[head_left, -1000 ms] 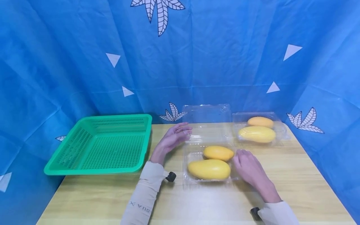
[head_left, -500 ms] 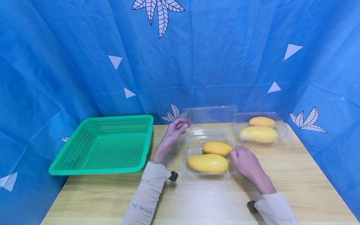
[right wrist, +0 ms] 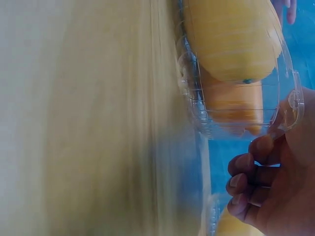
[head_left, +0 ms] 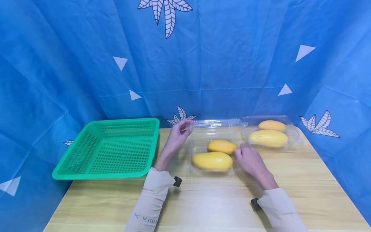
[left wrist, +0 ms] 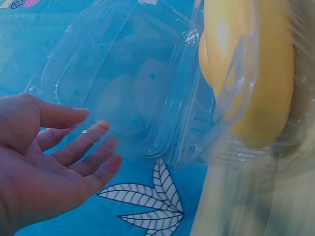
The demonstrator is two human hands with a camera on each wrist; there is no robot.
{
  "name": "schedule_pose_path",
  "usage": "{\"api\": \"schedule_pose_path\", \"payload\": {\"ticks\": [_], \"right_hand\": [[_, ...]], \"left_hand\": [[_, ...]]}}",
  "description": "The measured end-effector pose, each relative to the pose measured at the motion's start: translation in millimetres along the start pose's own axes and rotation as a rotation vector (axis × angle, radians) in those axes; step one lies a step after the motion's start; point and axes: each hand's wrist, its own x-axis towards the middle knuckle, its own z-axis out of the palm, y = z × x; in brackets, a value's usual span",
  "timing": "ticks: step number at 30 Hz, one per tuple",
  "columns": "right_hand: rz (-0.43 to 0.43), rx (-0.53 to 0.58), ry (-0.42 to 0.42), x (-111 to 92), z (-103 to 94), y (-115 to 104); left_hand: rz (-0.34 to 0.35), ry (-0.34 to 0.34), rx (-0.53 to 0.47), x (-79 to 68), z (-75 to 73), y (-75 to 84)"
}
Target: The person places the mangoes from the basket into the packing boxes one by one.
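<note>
A clear plastic clamshell box [head_left: 189,167] with its lid [head_left: 215,123] raised at the back stands mid-table. Two yellow mangoes [head_left: 213,161] lie in its base, the smaller [head_left: 222,146] behind the larger. My right hand [head_left: 253,162] pinches the rim at the box's right side; in the right wrist view, thumb and forefinger meet at the rim tab [right wrist: 295,101], the other fingers curled. My left hand [head_left: 176,137] is at the lid's left end. The left wrist view shows its fingers [left wrist: 81,150] loosely bent, apart from the thumb; whether they touch the lid I cannot tell.
Another clear box [head_left: 294,135] holding two mangoes [head_left: 269,138] sits at the back right. A green plastic basket [head_left: 105,177] stands at the left. Blue patterned cloth [head_left: 220,64] hangs behind the wooden table [head_left: 208,206].
The open box and its mangoes have slid back, my right hand moving with the rim. The lid's upper edge sits lower in view. My left hand has risen along the lid, fingers more bent.
</note>
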Motion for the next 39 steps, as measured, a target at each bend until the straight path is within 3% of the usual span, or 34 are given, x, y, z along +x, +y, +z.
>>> {"api": "schedule_pose_path", "payload": {"ticks": [16,25,32,39], "right_hand": [[0.023,0.08,-0.032,29.0,7.7,-5.2],[0.031,0.111,-0.013,38.5,11.2,-9.2],[0.022,0.192,-0.017,44.8,14.9,-7.4],[0.041,0.259,-0.019,50.6,18.2,-1.8]], "left_hand": [[0.217,-0.062,0.238,-24.2,-11.9,1.1],[0.26,-0.126,0.303,-31.3,-16.7,-6.1],[0.233,-0.155,0.374,-35.3,-16.7,-12.2],[0.249,-0.165,0.345,-38.6,-16.6,-18.9]]}}
